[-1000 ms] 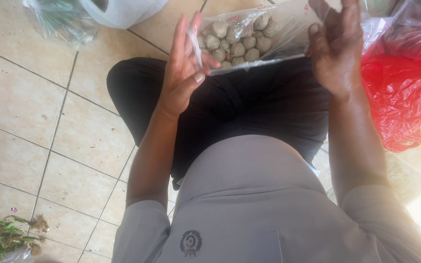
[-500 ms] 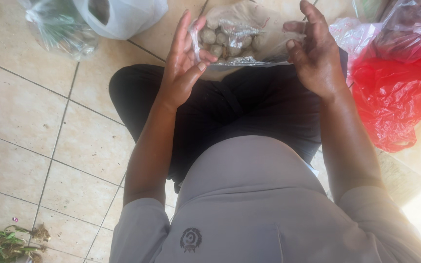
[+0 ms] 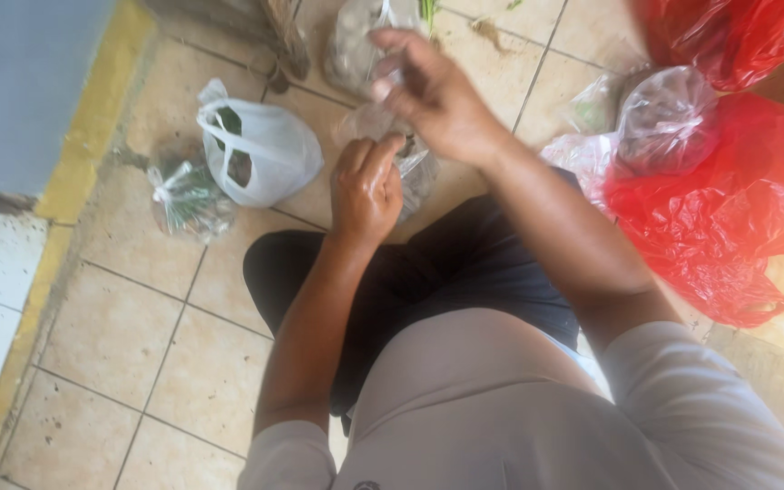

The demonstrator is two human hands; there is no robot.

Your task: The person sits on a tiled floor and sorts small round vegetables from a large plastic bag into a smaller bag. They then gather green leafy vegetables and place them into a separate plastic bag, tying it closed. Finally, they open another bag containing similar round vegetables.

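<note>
I sit on a tiled floor with my knees in dark trousers. My left hand [image 3: 367, 186] is closed in a fist around the bunched neck of a clear plastic bag [image 3: 417, 168] holding small round pale-brown things. My right hand [image 3: 433, 91] is just above and beyond it, blurred, its fingertips curled on the loose top of the same bag. The bag hangs between my two hands, above the floor in front of my knees, and my hands hide most of it.
A white plastic bag [image 3: 260, 154] and a small clear bag of greens [image 3: 188, 200] lie to the left. Another clear bag [image 3: 356, 41] lies farther ahead. Red plastic bags [image 3: 719, 209] and a clear bag with dark contents [image 3: 664, 118] crowd the right. A yellow strip [image 3: 83, 136] borders the tiles at left.
The bag was held spread between my two hands with fingers apart; now it is bunched. My left hand has closed into a fist on it, and my right hand has moved over its top.
</note>
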